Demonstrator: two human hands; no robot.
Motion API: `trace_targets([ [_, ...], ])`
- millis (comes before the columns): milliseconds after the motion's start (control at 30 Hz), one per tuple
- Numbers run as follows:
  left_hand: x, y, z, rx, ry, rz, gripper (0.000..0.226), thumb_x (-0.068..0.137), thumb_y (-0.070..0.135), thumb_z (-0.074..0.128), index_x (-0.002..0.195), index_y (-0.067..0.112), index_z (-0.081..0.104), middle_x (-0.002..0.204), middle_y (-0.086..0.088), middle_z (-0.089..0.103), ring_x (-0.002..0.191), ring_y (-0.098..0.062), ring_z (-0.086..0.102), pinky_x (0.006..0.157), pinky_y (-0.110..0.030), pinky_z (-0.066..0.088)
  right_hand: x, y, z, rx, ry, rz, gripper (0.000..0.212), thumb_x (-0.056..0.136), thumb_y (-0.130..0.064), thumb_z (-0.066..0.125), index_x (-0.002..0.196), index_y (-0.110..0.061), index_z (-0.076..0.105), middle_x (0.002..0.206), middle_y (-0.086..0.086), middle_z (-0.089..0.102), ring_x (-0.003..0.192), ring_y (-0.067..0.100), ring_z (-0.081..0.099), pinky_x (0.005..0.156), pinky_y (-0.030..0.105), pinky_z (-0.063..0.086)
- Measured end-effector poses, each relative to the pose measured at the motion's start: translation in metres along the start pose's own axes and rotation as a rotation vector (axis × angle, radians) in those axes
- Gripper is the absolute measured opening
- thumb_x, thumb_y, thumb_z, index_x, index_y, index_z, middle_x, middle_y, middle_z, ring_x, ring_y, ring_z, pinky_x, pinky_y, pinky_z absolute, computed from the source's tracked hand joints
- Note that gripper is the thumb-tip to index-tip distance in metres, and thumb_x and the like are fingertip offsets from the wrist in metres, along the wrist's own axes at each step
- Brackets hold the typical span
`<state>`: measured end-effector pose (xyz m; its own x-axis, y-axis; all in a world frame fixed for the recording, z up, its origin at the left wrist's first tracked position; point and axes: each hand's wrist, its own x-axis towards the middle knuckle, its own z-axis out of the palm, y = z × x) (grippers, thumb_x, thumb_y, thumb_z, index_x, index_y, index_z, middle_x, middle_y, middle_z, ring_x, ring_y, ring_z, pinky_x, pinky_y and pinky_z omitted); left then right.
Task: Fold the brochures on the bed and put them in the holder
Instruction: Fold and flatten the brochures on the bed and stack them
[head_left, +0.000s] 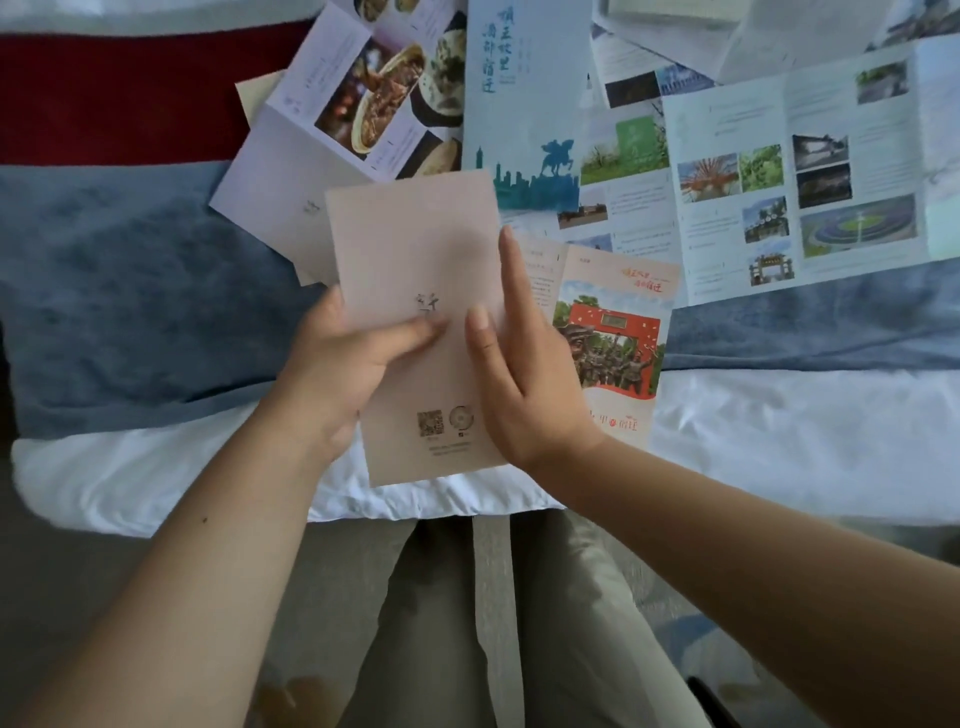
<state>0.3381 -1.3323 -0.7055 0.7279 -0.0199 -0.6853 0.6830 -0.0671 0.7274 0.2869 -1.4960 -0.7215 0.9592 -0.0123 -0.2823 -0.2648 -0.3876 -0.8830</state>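
**Pink brochure held in 2 hands at the bed edge**

The pink brochure is folded shut and is held over the near edge of the bed. Its plain side faces up, with a small mark in the middle and a QR code near the lower end.

The left hand grasps the left edge of the pink brochure. The thumb lies across the front, and the other fingers go behind the paper (they are hidden there). The right hand is flat along the right edge. Its fingers are straight and together, pointing away from the person, and the thumb touches the front. This hand presses the paper and is not clenched around it.

Just right of the pink brochure, partly under the right hand, a red brochure lies on the bed. Beyond the top left corner of the pink brochure lies an open food brochure, and the pink one covers a part of it. Beyond the top right corner lies a blue brochure, folded narrow. Far to the right of the pink brochure a large brochure is spread open and shows many small photos.

Left of the pink brochure is a blue blanket. Below the pink brochure, the trousers of the person are seen.
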Motion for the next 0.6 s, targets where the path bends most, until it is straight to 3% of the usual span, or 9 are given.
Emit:
trace_targets([
  [67, 0.0, 0.003, -0.004, -0.147, -0.201, -0.124, 0.049, 0.08, 0.017, 0.078, 0.128, 0.011, 0.068, 0.119, -0.012, 0.074, 0.104, -0.026, 0.073, 0.087, -0.041, 0.058, -0.001, 0.0, 0.0, -0.049, -0.006, -0.025, 0.064, 0.107, -0.046, 0.033, 0.162, -0.03, 0.006, 0.161, -0.002, 0.031, 0.134, -0.001, 0.04, 0.101, 0.017, 0.039],
  [167, 0.0, 0.007, -0.011, -0.28, -0.482, -0.235, 0.038, 0.091, 0.021, 0.065, 0.128, 0.016, 0.071, 0.127, -0.014, 0.07, 0.111, -0.029, 0.07, 0.089, -0.04, 0.059, -0.006, -0.001, 0.0, -0.172, -0.042, -0.024, 0.062, 0.107, -0.047, 0.033, 0.161, -0.036, 0.005, 0.168, 0.0, 0.007, 0.136, -0.006, 0.023, 0.099, 0.029, 0.037],
  [267, 0.002, 0.006, -0.01, -0.409, -0.558, -0.281, 0.036, 0.091, 0.022, 0.061, 0.125, 0.018, 0.074, 0.126, -0.014, 0.07, 0.109, -0.03, 0.07, 0.089, -0.043, 0.059, -0.011, -0.001, -0.001, -0.268, -0.061, 0.003, 0.064, 0.105, -0.054, 0.034, 0.159, -0.045, 0.001, 0.168, -0.01, -0.011, 0.137, 0.011, 0.022, 0.097, 0.041, 0.044],
  [333, 0.003, 0.006, -0.006, -0.452, -0.589, -0.27, 0.039, 0.088, 0.02, 0.064, 0.126, 0.016, 0.072, 0.125, -0.015, 0.07, 0.109, -0.033, 0.069, 0.091, -0.046, 0.058, -0.013, -0.001, -0.002, -0.273, -0.053, 0.015, 0.065, 0.103, -0.058, 0.032, 0.158, -0.048, 0.0, 0.168, -0.012, -0.011, 0.136, 0.005, 0.017, 0.1, 0.039, 0.038],
  [400, 0.001, 0.006, -0.002, -0.556, -0.625, -0.27, 0.054, 0.079, 0.021, 0.072, 0.133, 0.012, 0.066, 0.129, -0.017, 0.065, 0.113, -0.036, 0.063, 0.098, -0.048, 0.053, -0.014, -0.001, -0.001, -0.252, -0.043, 0.023, 0.064, 0.102, -0.06, 0.031, 0.158, -0.05, 0.0, 0.168, -0.012, -0.008, 0.135, -0.013, 0.007, 0.102, 0.036, 0.029],
  [500, -0.003, 0.003, 0.002, -0.666, -0.628, -0.288, 0.073, 0.072, 0.023, 0.073, 0.142, 0.008, 0.056, 0.131, -0.019, 0.059, 0.111, -0.038, 0.058, 0.099, -0.047, 0.048, -0.013, 0.0, 0.004, -0.279, -0.003, 0.019, 0.063, 0.102, -0.061, 0.029, 0.158, -0.05, 0.003, 0.168, -0.012, -0.003, 0.139, -0.015, 0.008, 0.102, 0.034, 0.029],
  [600, -0.007, -0.003, 0.001, -0.626, -0.602, -0.289, 0.071, 0.074, 0.02, 0.065, 0.143, 0.006, 0.054, 0.128, -0.021, 0.058, 0.106, -0.038, 0.059, 0.097, -0.047, 0.047, -0.015, 0.002, 0.01, -0.301, 0.01, -0.011, 0.062, 0.102, -0.061, 0.027, 0.159, -0.048, 0.006, 0.168, -0.009, 0.0, 0.131, -0.032, -0.004, 0.103, 0.033, 0.028],
])
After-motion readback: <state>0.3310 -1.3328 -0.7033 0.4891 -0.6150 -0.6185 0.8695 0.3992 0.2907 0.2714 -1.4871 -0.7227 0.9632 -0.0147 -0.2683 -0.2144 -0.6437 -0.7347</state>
